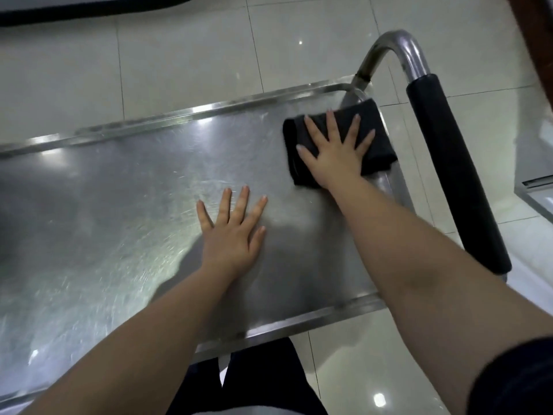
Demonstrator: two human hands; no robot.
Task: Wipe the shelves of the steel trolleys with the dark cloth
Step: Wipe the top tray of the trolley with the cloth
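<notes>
Pale glossy floor tiles (185, 55) surround a steel trolley, whose top shelf (119, 190) fills most of the view, scratched and streaked with glare; a raised rim (167, 118) runs along its far edge. No writing on anything here can be read.

Near the shelf's far right corner lies the dark cloth (380, 145), folded into a thick pad; the right hand (335, 151) lies flat on top of it, fingers straight and spread wide, the palm pressing it to the steel. Cloth shows past the fingertips and on both sides of the hand, so nothing is curled round it; its right edge reaches the shelf's end rim.

Nearer the person and well apart from the cloth, the left hand (230, 232) rests palm down on the bare steel, fingers spread and holding nothing.

Just right of the cloth the trolley's push handle rises as a bent steel tube (398, 46), then runs back along the shelf end inside a black foam sleeve (449, 169); it stands close beside the right forearm. Dark trousers (269, 378) show below the near rim; a dark cuff (514, 381) covers the right upper arm; another steel edge (535, 190) pokes in at far right; a dark band (89, 7) crosses the top left corner.
</notes>
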